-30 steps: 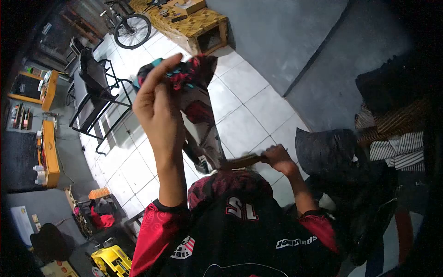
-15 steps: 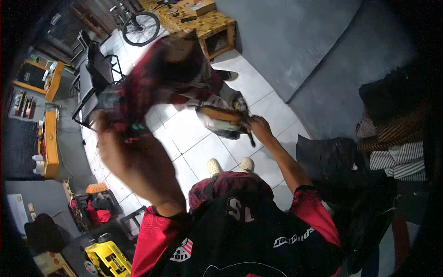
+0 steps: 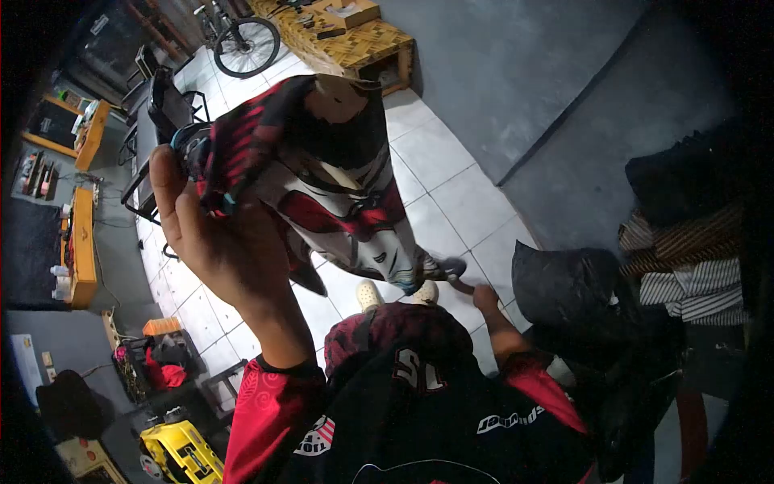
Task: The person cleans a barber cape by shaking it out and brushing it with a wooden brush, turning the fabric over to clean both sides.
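Observation:
A printed garment [image 3: 330,194] in red, black and white, with a face-like design, hangs spread out in front of me above the floor. At its upper left end my left hand [image 3: 222,242] is raised and closed on the bunched fabric, the fingers partly hidden behind the cloth. Low on the right, my right hand [image 3: 485,300] is at the garment's lower corner, its fingers closed around a twisted dark end; blur hides the exact grip. My pale clogs [image 3: 370,295] show just below the hanging hem.
Folded striped cloths [image 3: 697,278] and a black bag [image 3: 564,278] are at the right. A patterned wooden table [image 3: 363,44] stands ahead by the wall, near a bicycle [image 3: 246,48]. Black chairs [image 3: 165,109] line the left, with a yellow toy-like vehicle [image 3: 181,452] at lower left.
The garment has swung round and spread out, so its printed face design now shows. My right hand has come down and to the right; my left hand has shifted slightly left.

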The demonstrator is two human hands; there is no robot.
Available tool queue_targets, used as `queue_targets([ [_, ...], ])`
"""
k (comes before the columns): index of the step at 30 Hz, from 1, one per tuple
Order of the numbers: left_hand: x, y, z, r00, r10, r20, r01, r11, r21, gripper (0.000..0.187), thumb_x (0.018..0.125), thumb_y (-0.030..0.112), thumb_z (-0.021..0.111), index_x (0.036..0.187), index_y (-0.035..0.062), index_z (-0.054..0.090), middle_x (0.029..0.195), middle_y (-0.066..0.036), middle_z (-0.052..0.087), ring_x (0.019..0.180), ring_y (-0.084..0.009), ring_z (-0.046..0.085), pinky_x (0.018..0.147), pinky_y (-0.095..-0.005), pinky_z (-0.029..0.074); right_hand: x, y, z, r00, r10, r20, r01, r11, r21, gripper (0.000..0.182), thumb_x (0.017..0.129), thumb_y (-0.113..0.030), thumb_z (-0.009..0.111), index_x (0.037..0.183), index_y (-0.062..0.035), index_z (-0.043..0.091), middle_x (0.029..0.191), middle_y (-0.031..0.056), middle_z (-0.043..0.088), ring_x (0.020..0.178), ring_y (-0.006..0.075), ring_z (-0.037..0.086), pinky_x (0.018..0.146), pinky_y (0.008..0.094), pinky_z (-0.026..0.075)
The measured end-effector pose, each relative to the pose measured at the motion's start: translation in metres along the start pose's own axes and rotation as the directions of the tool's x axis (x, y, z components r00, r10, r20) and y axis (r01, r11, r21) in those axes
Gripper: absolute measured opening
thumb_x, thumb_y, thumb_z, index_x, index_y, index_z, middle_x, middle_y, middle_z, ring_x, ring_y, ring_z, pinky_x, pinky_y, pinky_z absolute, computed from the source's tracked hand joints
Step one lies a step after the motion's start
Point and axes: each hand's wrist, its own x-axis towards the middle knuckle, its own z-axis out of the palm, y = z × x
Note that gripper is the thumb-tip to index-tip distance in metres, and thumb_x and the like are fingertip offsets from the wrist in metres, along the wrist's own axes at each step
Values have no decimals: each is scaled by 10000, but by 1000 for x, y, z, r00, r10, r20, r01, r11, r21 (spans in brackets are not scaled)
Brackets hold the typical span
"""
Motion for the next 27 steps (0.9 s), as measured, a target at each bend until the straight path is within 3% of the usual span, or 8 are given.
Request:
queue_targets([
  [3, -11, -10, 1, 988, 3, 155, -37, 975, 218, 300, 844, -30, 404, 1134, -51, 479, 1118, -122, 514, 946, -151, 529, 814, -265, 440, -5, 12, 25, 963, 148, 225, -193, 962, 193, 224, 799, -173, 509, 891, 1, 614, 785, 203, 616, 757, 338, 614, 660, 425, 501],
  [6, -38, -20, 10, 908, -374, 189, 396, 913, -99, 306, 852, -20, 429, 1153, -38, 486, 1041, -70, 524, 837, -85, 503, 727, -213, 414, 1, 11, 53, 933, -351, -85, 356, 932, 65, 75, 724, -103, 552, 754, -40, 577, 678, 118, 594, 648, 309, 583, 568, 399, 461],
  [7, -49, -30, 7, 882, -440, 169, 459, 883, -98, 310, 858, -7, 440, 1164, -29, 485, 982, -44, 534, 753, -51, 494, 652, -174, 407, 11, 4, 62, 974, -222, -55, 225, 896, 383, 93, 755, -140, 538, 752, -50, 559, 624, 83, 563, 583, 271, 550, 512, 387, 424],
  [9, -67, -53, -7, 796, -561, 229, 586, 809, -55, 353, 858, -3, 445, 1210, -13, 450, 1107, -60, 517, 723, -36, 484, 613, -170, 422, 15, -40, 23, 971, -67, 228, -170, 470, 866, 236, 837, -285, 497, 788, -57, 536, 522, -5, 461, 453, 150, 446, 409, 317, 342],
  [11, -81, -70, -14, 747, -628, 221, 644, 765, -5, 367, 865, 16, 452, 1231, -3, 435, 1155, -68, 507, 691, -22, 469, 578, -153, 415, -38, -110, -89, 990, -112, 86, -50, 292, 955, 357, 850, -421, 480, 741, -82, 503, 502, -28, 391, 407, 92, 359, 372, 273, 292],
  [14, -104, -84, -27, 679, -704, 209, 710, 702, 62, 378, 871, 45, 465, 1246, 11, 428, 1141, -70, 509, 722, -25, 481, 598, -154, 416, -67, -163, -161, 932, -356, 66, 44, 294, 955, 312, 828, -326, 579, 945, -38, 547, 716, -3, 522, 728, 92, 504, 646, 238, 408],
  [17, -128, -84, -42, 581, -774, 252, 773, 622, 128, 382, 878, 66, 467, 1254, 18, 422, 986, -36, 556, 756, -48, 518, 648, -172, 435, -110, -215, -229, 872, -317, -373, 286, -288, 914, 216, 802, -161, 615, 932, -49, 484, 813, -21, 516, 748, 76, 496, 668, 239, 413],
  [27, -143, -97, -110, 388, -871, 302, 807, 479, 346, 310, 854, 132, 552, 1102, -54, 543, 858, -44, 607, 765, -91, 557, 736, -219, 448, -100, -231, -209, 958, -102, -268, 160, -586, 795, 218, 809, 35, 523, 780, -96, 352, 736, -36, 345, 660, 55, 436, 711, 264, 490],
])
